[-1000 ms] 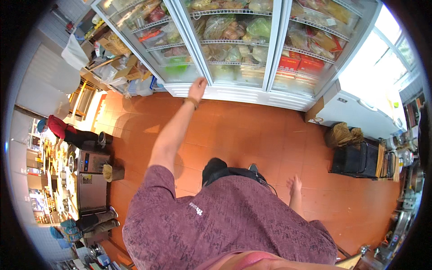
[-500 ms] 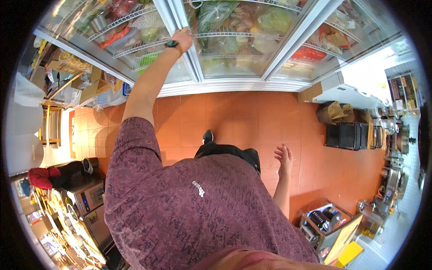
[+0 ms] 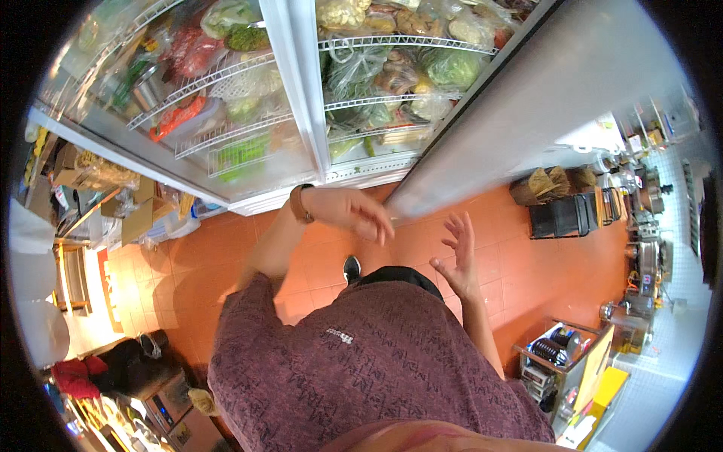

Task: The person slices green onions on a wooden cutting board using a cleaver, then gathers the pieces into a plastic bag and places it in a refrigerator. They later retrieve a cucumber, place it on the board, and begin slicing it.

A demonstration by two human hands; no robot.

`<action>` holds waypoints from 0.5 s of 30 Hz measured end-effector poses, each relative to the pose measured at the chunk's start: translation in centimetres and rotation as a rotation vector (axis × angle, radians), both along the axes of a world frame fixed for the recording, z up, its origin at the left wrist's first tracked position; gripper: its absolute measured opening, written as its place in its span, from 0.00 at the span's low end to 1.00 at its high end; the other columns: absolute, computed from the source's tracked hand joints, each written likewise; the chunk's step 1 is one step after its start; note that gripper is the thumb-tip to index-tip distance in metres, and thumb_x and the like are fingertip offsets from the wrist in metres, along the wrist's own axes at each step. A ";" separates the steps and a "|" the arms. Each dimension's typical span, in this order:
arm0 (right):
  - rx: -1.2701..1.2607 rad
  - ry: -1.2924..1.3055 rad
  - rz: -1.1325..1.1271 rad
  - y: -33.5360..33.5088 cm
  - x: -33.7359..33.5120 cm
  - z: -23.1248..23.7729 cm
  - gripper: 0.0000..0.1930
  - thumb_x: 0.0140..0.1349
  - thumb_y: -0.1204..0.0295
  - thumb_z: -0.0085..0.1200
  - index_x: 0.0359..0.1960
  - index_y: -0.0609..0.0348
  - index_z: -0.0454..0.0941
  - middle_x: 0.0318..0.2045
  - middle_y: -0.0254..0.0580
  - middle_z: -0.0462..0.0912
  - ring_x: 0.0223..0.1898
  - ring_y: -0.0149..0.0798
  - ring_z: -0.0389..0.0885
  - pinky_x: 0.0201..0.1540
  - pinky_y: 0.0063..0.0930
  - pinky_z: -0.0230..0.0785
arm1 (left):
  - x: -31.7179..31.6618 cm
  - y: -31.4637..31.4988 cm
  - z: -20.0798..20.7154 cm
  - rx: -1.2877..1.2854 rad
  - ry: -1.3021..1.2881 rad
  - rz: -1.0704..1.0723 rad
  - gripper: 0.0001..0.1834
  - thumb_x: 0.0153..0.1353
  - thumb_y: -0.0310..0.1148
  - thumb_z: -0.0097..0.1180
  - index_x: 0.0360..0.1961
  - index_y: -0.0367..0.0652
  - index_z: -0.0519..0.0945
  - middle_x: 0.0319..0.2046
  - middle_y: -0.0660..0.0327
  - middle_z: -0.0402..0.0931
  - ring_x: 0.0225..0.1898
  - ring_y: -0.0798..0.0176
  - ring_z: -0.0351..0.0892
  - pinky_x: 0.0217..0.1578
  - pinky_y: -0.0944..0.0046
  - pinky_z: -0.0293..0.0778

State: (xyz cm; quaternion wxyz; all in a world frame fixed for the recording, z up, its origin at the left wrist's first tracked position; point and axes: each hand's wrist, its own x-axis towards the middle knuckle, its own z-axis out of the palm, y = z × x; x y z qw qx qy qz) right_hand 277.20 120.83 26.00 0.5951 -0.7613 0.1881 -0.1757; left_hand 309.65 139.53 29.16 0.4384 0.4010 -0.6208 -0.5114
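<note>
The middle door (image 3: 520, 113) of a tall glass-fronted refrigerator stands swung out to the right, slightly blurred. My left hand (image 3: 348, 212), a band at its wrist, hangs in front of the opening with fingers stretched and nothing in them. Lower right of it is my right hand (image 3: 458, 260), bare, its fingers spread above the floor. Wire shelves (image 3: 407, 44) inside bear bagged produce: a bag of pale green cabbage (image 3: 450, 68), a clear bag of dark greens (image 3: 358, 71) and cauliflower (image 3: 343, 13). Neither hand touches the door or the food.
The left glass door (image 3: 248, 151) is closed over more shelves. Cardboard boxes (image 3: 139, 218) stand at the left. Toward the right are a black crate (image 3: 561, 217) and brown paper sacks (image 3: 542, 184). A small cart (image 3: 561, 354) sits near my right side on the orange tiled floor (image 3: 482, 226).
The middle refrigerator door has opened outward to the right. My left hand has let go of the door edge and dropped toward me. My right hand has risen slightly, fingers spreading.
</note>
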 end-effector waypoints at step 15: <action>-0.134 -0.127 -0.746 -7.3 -8.0 -2.6 0.38 0.81 0.52 0.54 0.79 0.67 0.58 0.64 0.61 0.81 0.68 0.52 0.78 0.74 0.51 0.64 | 16.3 -45.2 -22.1 0.139 0.076 1.860 0.61 0.53 0.53 0.78 0.79 0.32 0.60 0.78 0.36 0.59 0.80 0.36 0.57 0.80 0.49 0.58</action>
